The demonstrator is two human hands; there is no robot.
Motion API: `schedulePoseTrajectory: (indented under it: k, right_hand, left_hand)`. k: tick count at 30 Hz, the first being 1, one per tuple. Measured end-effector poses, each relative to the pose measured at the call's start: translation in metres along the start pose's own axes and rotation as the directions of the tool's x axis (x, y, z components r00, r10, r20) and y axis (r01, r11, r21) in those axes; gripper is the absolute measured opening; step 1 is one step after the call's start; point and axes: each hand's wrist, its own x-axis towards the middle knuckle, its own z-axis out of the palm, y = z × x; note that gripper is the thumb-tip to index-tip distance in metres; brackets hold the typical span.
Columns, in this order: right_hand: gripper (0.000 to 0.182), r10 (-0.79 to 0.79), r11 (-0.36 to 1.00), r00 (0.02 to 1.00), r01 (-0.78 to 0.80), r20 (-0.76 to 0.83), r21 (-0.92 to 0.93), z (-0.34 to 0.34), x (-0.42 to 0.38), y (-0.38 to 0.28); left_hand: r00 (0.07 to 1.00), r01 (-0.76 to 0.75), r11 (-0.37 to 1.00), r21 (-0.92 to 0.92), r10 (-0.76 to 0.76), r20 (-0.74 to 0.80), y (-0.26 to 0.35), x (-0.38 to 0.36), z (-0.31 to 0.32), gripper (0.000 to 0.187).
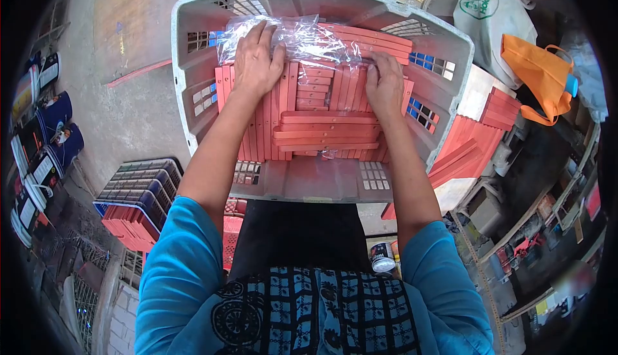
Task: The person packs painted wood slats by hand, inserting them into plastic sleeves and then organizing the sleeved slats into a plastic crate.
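A large grey plastic crate (454, 130) stands before me, packed with red drilled wooden slats (326, 130) laid in several directions. Clear plastic film (312, 41) lies crumpled over the slats at the crate's far side. My left hand (257, 64) rests on the left part of the film, its fingers stretched forward and apart. My right hand (385, 83) touches the slats near the film's right end, with fingers loosely bent and spread. Neither hand shows anything gripped in it.
More red slats (473, 139) lie on a white board at the right, near an orange bag (537, 75) and a white sack (489, 23). A blue crate (145, 191) with red slats stands at lower left. Paint cans (56, 110) line the far left.
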Motion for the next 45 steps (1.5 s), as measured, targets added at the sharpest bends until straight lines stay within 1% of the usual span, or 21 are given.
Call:
schedulePoseTrajectory:
  k: [1,4,5,8,9,11,13,16,19,21,22,24,25,28,31,34,37,40,43,45]
  right_hand:
    - [0.032,0.004,1.0,1.0,-0.004,0.024,0.004,0.0,-0.003,0.001]
    - [0.034,-0.013,1.0,1.0,0.013,-0.014,-0.009,-0.006,-0.008,-0.007]
    - [0.034,-0.006,1.0,1.0,0.007,-0.028,0.014,-0.011,-0.01,-0.01]
    - [0.035,0.037,0.997,0.998,-0.034,-0.048,0.067,-0.035,-0.026,-0.03]
    - [0.035,0.059,0.996,0.997,-0.055,-0.046,0.073,-0.042,-0.039,-0.032]
    - [0.035,0.11,0.992,0.993,-0.107,-0.041,0.067,-0.058,-0.065,-0.041]
    - [0.035,0.174,0.984,0.984,-0.173,-0.033,0.044,-0.074,-0.096,-0.054]
    - [0.036,0.276,0.96,0.961,-0.276,-0.004,0.045,-0.094,-0.141,-0.075]
    - [0.036,0.37,0.927,0.928,-0.365,-0.041,0.091,-0.096,-0.182,-0.093]
    - [0.036,0.388,0.915,0.921,-0.383,-0.02,0.127,-0.086,-0.207,-0.098]
    - [0.036,0.398,0.908,0.917,-0.393,-0.007,0.147,-0.081,-0.216,-0.102]
    - [0.036,0.323,0.941,0.946,-0.323,0.011,0.105,-0.072,-0.227,-0.113]
    - [0.036,0.289,0.954,0.957,-0.29,0.022,0.082,-0.071,-0.23,-0.117]
    - [0.036,0.248,0.954,0.961,-0.264,0.118,0.14,-0.082,-0.229,-0.131]
    - [0.036,0.215,0.964,0.969,-0.231,0.124,0.134,-0.093,-0.237,-0.126]
    - [0.036,0.188,0.966,0.975,-0.204,0.117,0.156,-0.108,-0.249,-0.113]
    - [0.036,0.212,0.959,0.973,-0.224,0.089,0.175,-0.123,-0.26,-0.098]
    - [0.035,0.271,0.951,0.96,-0.277,0.064,0.134,-0.133,-0.27,-0.089]
    - [0.036,0.382,0.9,0.919,-0.395,0.103,0.185,-0.139,-0.269,-0.094]
    - [0.036,0.357,0.915,0.933,-0.358,0.041,0.184,-0.128,-0.269,-0.09]
  left_hand:
    - [0.996,0.081,0.996,-0.039,-0.08,0.033,-0.005,0.001,0.005,0.042]
    - [0.992,-0.017,0.995,-0.102,0.005,-0.124,-0.008,0.0,-0.003,0.045]
    - [0.99,-0.041,0.987,-0.157,0.019,-0.139,-0.007,-0.005,-0.008,0.043]
    - [0.976,-0.09,0.967,-0.24,0.038,-0.213,0.01,-0.029,-0.041,0.043]
    - [0.977,-0.082,0.953,-0.29,0.019,-0.213,0.014,-0.044,-0.051,0.042]
    - [0.975,-0.096,0.949,-0.299,0.028,-0.222,0.014,-0.076,-0.066,0.04]
    - [0.984,-0.065,0.949,-0.307,0.011,-0.176,0.016,-0.112,-0.078,0.04]
    - [0.997,-0.055,0.924,-0.379,0.028,-0.075,0.024,-0.162,-0.102,0.043]
    - [0.996,-0.044,0.904,-0.425,0.07,0.046,0.031,-0.199,-0.125,0.048]
    - [0.989,-0.024,0.887,-0.46,0.089,0.119,0.031,-0.221,-0.136,0.05]
    - [0.986,0.022,0.891,-0.453,0.055,0.157,0.033,-0.232,-0.141,0.051]
    - [0.974,0.109,0.895,-0.433,-0.01,0.226,0.036,-0.248,-0.147,0.053]
    - [0.977,0.111,0.896,-0.43,-0.02,0.212,0.036,-0.255,-0.147,0.052]
    - [0.975,0.182,0.892,-0.415,-0.108,0.195,0.034,-0.282,-0.146,0.052]
    - [0.957,0.287,0.878,-0.382,-0.243,0.162,0.034,-0.31,-0.144,0.051]
    - [0.959,0.281,0.902,-0.329,-0.249,0.137,0.036,-0.328,-0.148,0.05]
    - [0.955,0.296,0.901,-0.317,-0.266,0.134,0.04,-0.336,-0.151,0.048]
    - [0.945,0.321,0.897,-0.304,-0.282,0.167,0.041,-0.336,-0.159,0.046]
    - [0.933,0.356,0.878,-0.32,-0.314,0.179,0.035,-0.331,-0.164,0.045]
    - [0.938,0.344,0.889,-0.303,-0.31,0.156,0.027,-0.326,-0.165,0.044]
